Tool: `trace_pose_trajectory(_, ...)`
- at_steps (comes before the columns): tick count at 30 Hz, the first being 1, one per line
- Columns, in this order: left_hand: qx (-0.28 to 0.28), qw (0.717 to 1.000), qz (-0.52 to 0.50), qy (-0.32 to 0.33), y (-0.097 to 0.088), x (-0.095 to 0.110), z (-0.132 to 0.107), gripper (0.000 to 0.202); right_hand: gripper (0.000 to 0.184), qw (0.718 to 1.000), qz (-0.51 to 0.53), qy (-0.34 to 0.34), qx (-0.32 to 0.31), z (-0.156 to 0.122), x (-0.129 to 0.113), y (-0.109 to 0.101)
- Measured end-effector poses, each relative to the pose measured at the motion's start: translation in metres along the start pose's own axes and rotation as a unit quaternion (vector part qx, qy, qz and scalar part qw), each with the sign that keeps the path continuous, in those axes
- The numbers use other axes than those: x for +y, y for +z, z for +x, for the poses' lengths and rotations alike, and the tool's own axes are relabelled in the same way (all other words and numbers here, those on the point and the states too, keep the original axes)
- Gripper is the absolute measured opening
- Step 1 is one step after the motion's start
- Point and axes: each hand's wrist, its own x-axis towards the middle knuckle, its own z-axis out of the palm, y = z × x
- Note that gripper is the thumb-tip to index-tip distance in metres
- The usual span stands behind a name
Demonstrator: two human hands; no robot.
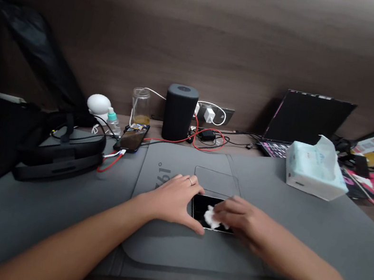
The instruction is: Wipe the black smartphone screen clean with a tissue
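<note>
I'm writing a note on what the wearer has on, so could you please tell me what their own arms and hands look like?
The left arm and right arm are bare where they show, with no sleeve or watch in view. The left hand is ungloved and wears a slim, shiny ring. The right hand is ungloved too.

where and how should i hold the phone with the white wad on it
Probably by both long edges near its left end, coming from the left: the phone lies flat and thin, and the right hand with the white wad covers much of the rest. The left hand spans that end, thumb at the near edge, fingertips at the far one.
</note>
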Motion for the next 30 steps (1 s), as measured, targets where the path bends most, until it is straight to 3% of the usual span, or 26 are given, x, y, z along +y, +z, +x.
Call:
trace_pose_trajectory(4,-0.003,1.0,-0.007,0.002,-0.002,0.0,0.0,0.079,0.032,0.981,-0.082,0.092,0.148,-0.025,0.052,-0.036)
trace_pose_trajectory(8,-0.006,1.0,-0.01,-0.002,-0.004,0.001,0.0,0.078,0.035,0.97,-0.177,0.149,0.075,-0.043,0.094,-0.044)
trace_pose_trajectory(12,-0.017,1.0,0.004,-0.007,-0.006,0.004,-0.001,0.076,0.043,0.971,-0.16,0.151,0.093,-0.025,0.083,-0.03)
trace_pose_trajectory(16,-0.018,0.999,0.03,-0.002,-0.008,0.007,-0.002,0.071,0.058,0.977,-0.11,0.174,0.05,0.008,0.068,-0.011)
trace_pose_trajectory(23,-0.014,0.998,0.054,0.028,-0.008,0.006,-0.002,0.071,0.068,0.984,-0.077,0.156,0.039,0.023,0.081,0.003)
trace_pose_trajectory(26,-0.013,0.998,0.049,0.029,-0.007,0.005,-0.002,0.07,0.062,0.984,-0.083,0.152,0.044,0.027,0.083,0.002)
trace_pose_trajectory(30,-0.005,1.0,0.018,0.02,-0.009,0.005,-0.003,0.072,0.036,0.985,-0.098,0.123,0.073,0.025,0.076,-0.001)
